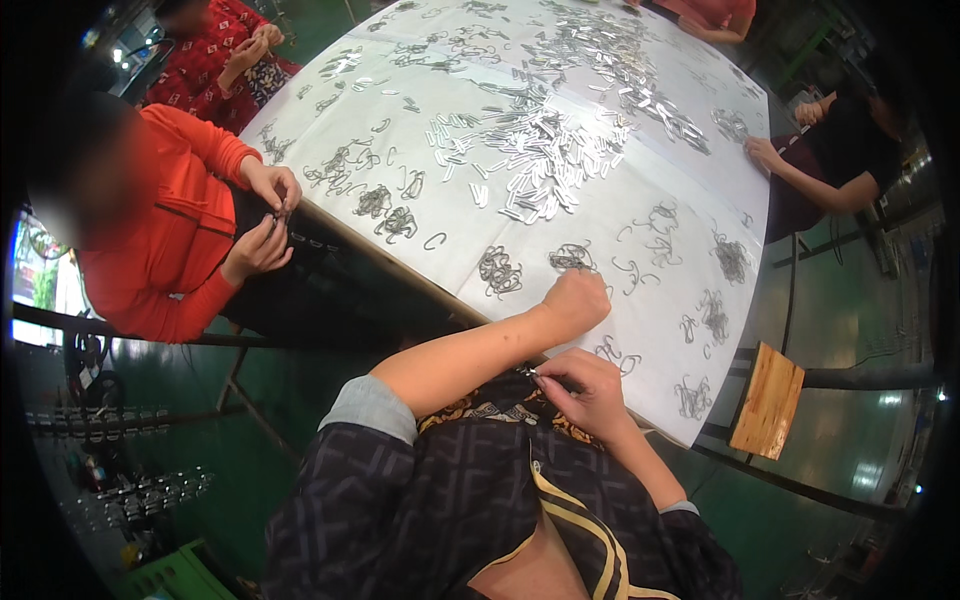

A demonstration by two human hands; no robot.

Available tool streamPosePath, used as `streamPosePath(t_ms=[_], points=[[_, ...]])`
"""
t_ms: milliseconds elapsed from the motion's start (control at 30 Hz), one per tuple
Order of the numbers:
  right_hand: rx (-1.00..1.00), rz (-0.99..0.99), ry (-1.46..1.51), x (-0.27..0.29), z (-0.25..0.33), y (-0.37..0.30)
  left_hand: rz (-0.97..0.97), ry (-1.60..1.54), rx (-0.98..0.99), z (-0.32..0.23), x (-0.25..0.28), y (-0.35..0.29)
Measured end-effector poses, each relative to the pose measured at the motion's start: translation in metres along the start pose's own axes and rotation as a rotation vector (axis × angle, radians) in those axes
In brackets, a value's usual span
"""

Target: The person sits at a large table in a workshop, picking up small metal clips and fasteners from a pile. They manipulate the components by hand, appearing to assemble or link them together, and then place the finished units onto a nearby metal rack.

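Note:
My left hand (577, 303) reaches over the table, its fingers curled down at a small pile of thin curved metal pieces (570, 257). Whatever those fingers pinch is hidden behind the hand. Just off the table's near edge, my right hand (585, 388) closes thumb and finger on a small shiny metal piece (530, 372), too small to name. Another clump of dark curved wire pieces (500, 270) lies left of my left hand. Further curved pieces (618, 355) sit close to my right hand.
Flat silvery strips (555, 160) heap in the middle of the white-covered table (455, 258). Curved pieces (733, 258) lie in clusters around it. A person in orange (165, 220) works at left; others sit at the far side and right. A wooden stool (767, 400) stands at right.

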State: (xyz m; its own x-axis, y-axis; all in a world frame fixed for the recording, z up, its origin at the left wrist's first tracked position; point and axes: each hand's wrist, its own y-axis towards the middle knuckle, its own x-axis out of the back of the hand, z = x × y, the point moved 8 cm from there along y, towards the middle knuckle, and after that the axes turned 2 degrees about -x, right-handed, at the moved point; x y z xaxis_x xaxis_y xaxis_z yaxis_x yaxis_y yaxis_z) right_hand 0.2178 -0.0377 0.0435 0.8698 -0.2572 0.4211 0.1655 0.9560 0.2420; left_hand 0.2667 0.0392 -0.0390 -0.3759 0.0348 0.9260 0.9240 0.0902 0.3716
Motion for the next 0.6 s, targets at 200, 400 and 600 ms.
streamPosePath(t_ms=[200,400,600], points=[[-0.055,-0.056,0.020,-0.002,-0.008,0.003,-0.079,-0.592,0.461,0.057,0.044,-0.037],[-0.150,-0.047,0.023,-0.010,-0.018,0.010,-0.228,-1.370,0.809,0.071,0.097,-0.108],[-0.168,-0.066,0.029,-0.013,-0.021,0.018,-0.201,-1.323,0.687,0.047,0.126,-0.132]])
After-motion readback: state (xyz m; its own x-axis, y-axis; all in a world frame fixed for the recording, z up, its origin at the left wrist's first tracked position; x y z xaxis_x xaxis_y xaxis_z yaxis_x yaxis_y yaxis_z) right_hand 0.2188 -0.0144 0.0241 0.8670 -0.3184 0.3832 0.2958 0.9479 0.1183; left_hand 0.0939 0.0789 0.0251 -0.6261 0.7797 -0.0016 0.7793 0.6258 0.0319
